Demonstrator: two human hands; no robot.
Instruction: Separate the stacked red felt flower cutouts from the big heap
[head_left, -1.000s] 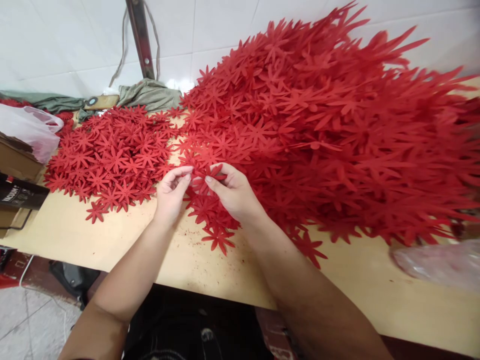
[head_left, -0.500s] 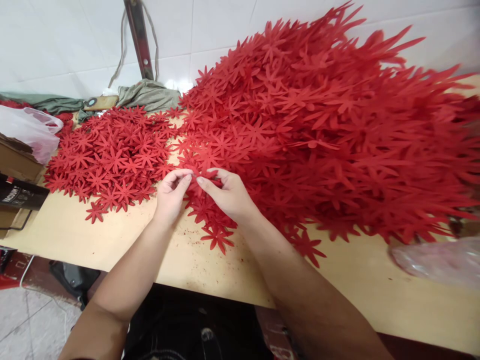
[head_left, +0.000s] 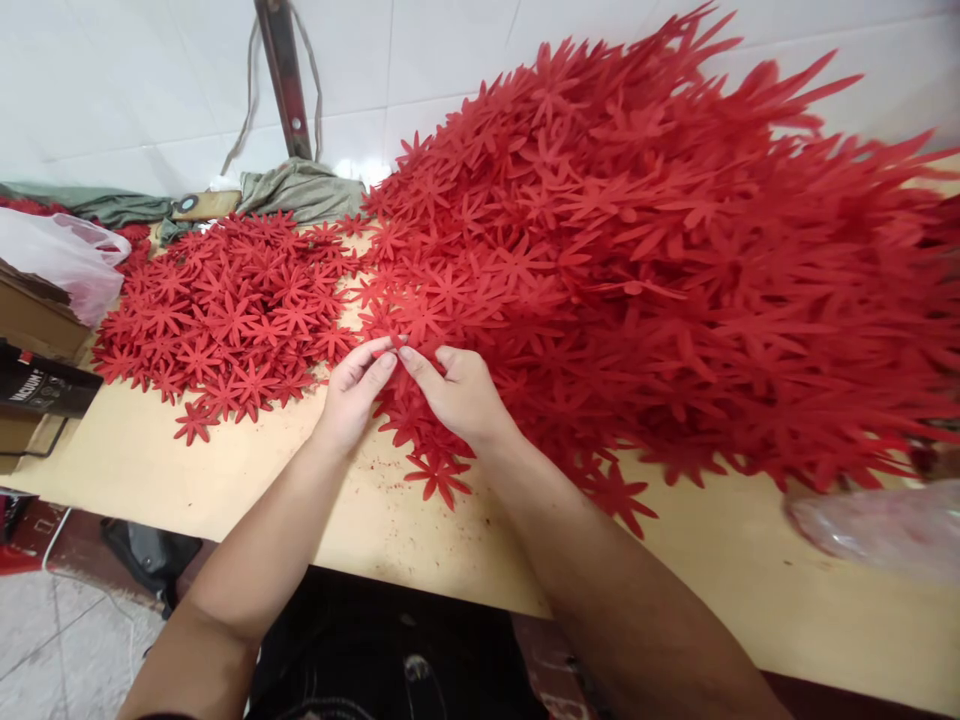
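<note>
My left hand (head_left: 356, 388) and my right hand (head_left: 463, 395) meet fingertip to fingertip over the table. Thumbs and forefingers are pinched on a small red flower-shaped piece (head_left: 397, 342), which the fingers mostly cover. Behind and to the right rises a large heap of red flower-shaped cutouts (head_left: 570, 220), thin and many-petalled. A smaller, lower pile of the same red cutouts (head_left: 232, 315) lies left of my left hand. One loose cutout (head_left: 438, 478) rests on the wood below my right hand.
The pale wooden table (head_left: 247, 480) has red crumbs on it. Grey-green cloth (head_left: 300, 190) lies against the tiled wall. At the left are a white plastic bag (head_left: 67, 255) and a black box (head_left: 45, 380). Clear plastic (head_left: 877, 525) sits at the right.
Both hands stay close together and have shifted slightly right in view. The right fingers have curled in more, and a red bit now shows between the fingertips. The piles look unchanged.
</note>
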